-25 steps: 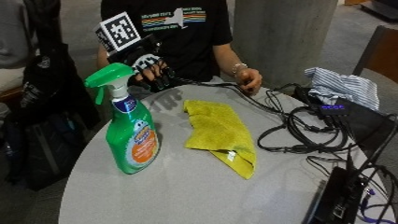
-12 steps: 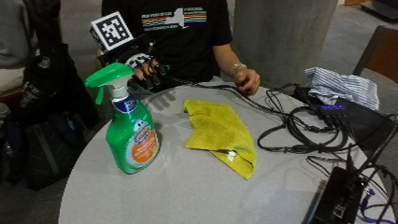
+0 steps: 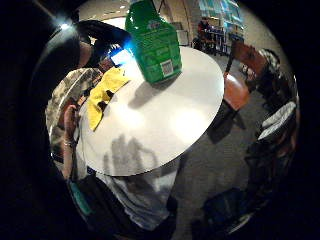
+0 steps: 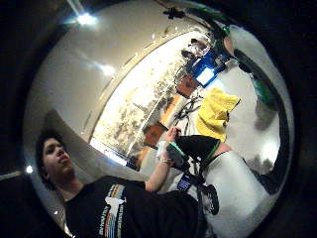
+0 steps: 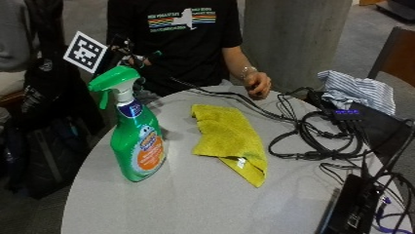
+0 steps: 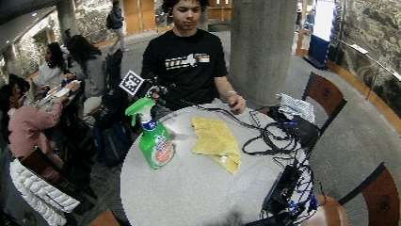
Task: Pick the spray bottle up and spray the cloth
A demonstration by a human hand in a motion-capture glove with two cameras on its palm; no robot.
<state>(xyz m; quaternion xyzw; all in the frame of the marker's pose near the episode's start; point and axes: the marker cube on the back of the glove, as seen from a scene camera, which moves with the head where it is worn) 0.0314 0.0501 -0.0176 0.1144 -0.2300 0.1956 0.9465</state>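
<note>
My gloved right hand hangs in the air by the table's edge, just behind the spray bottle's trigger head and not touching it. Most of it is hidden behind that head and the gear on the glove, so I cannot tell whether my fingers are curled or straight.

The spray bottle stands upright on the round grey table, toward my right side, green with a green trigger head, a white neck and an orange and blue label. From my palm's little-finger side its back label shows, standing well across the tabletop from my body.

Just beside the bottle, nearer the table's middle, the yellow cloth lies flat and loosely folded, apart from the bottle.

My bare left hand rests at the table's edge with its fingers curled around a black cable.

Farther out, a tangle of black cables loops across the tabletop next to the cloth. Past them sit black boxes and a striped cloth bunched at the far edge.
</note>
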